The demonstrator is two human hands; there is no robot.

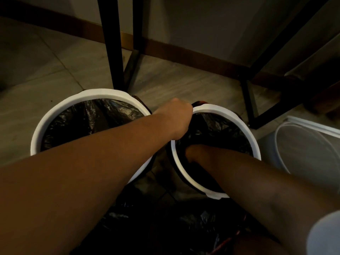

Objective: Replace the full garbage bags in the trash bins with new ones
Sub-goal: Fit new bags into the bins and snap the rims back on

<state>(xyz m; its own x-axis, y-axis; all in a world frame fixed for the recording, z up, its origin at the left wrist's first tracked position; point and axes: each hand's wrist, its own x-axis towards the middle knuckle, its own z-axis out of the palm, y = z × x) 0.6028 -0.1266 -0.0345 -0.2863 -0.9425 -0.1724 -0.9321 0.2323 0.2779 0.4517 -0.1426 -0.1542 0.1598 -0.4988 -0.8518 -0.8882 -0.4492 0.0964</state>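
Two white trash bins stand side by side on the tiled floor (46,57), the left bin (55,115) lined with a black bag. The left hand (176,118) reaches across to the right bin (184,173); its fingers curl over the rim and grip the edge of the black garbage bag (220,129) there. The right hand (193,153) is down inside this bag, and its fingers are hidden, so I cannot tell their state. A crumpled black bag (147,227) lies on the floor in front of the bins. A third white bin (303,144) stands at the right.
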